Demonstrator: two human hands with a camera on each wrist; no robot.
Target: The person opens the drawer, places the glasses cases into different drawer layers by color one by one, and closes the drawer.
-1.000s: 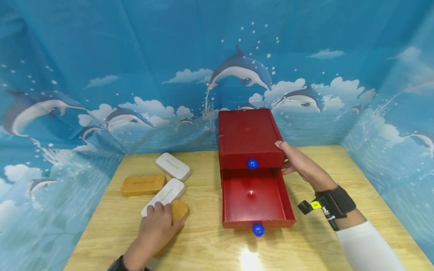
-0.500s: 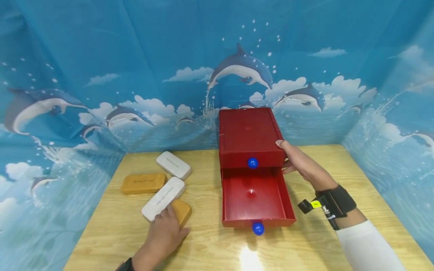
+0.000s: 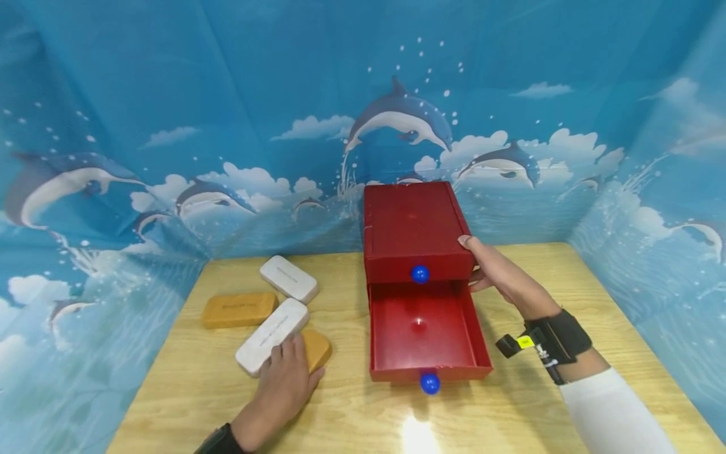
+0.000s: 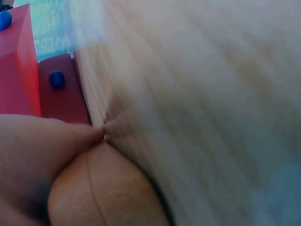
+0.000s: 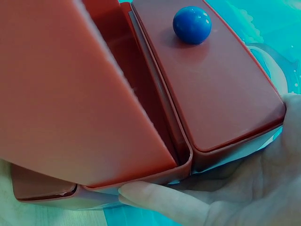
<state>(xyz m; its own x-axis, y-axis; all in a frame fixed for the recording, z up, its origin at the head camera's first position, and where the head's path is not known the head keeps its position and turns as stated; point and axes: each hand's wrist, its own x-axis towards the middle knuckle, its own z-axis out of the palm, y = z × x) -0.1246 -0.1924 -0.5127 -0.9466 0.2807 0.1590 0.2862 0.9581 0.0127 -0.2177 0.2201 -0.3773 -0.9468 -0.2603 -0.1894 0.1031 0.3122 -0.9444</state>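
Left hand [image 3: 283, 388] is gripping the tan case [image 3: 314, 350], fingers curled over its near end, & has slid it slightly right toward the open bottom drawer [image 3: 425, 337] vs a sec ago; it's still on the table [image 3: 351, 416], touching the white case [image 3: 272, 335]. Right hand [image 3: 499, 274] is still steadying the red drawer box [image 3: 414, 230], fingers straight against its side. Bare table is lying between case & drawer; drawer's left wall is the edge to clear.

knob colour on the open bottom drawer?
Blue: round knob on the red drawer front, clearest in head view.
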